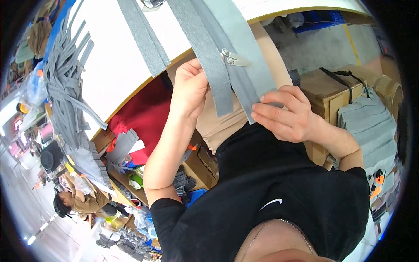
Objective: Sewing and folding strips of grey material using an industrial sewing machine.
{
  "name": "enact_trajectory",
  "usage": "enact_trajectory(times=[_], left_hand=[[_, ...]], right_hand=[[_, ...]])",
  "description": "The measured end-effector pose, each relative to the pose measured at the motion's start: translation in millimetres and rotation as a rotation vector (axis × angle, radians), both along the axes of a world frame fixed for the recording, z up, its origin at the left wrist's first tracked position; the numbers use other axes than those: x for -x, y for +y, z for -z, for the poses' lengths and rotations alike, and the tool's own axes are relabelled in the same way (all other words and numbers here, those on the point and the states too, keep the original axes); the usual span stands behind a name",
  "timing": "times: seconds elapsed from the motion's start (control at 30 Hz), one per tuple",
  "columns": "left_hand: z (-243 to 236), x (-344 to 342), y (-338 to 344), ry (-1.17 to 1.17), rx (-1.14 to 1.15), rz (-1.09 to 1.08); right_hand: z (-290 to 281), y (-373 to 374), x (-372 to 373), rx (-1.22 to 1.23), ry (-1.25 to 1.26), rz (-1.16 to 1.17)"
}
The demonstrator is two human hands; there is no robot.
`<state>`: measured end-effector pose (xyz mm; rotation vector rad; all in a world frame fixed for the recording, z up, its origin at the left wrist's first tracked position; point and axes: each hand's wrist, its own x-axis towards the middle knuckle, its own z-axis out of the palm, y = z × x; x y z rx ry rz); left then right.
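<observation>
My left hand (190, 85) is closed in a pinch at the left edge of a dark grey fabric strip (214, 83), its fingertips partly behind the strip. On the right, my right hand (283, 114) grips the lower end of a light grey fabric panel (251, 52) between thumb and fingers. Strip and panel lie side by side, hanging over the table edge above my lap. Between my hands, a small silver two-pronged metal piece (235, 60), like thread snips, lies across the panel; what holds it cannot be made out.
Another grey strip (142, 37) hangs over the edge of the white table (109, 65). A heap of narrow grey strips (65, 83) lies at the left. Cardboard boxes (325, 89) and stacked grey fabric (369, 120) stand at the right. A person (83, 201) is farther off at the left.
</observation>
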<state>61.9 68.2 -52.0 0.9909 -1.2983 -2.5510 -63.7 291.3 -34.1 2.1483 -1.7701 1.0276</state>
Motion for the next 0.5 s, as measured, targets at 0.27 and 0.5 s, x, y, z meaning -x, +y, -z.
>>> enact_trajectory(times=[0.27, 0.5], left_hand=[[4, 4, -1, -0.052, 0.149, 0.033], [-44, 11, -34, -0.145, 0.621, 0.214]], right_hand=[[-2, 0, 5, -0.010, 0.003, -0.042], [-1, -2, 5, -0.051, -0.009, -0.071]])
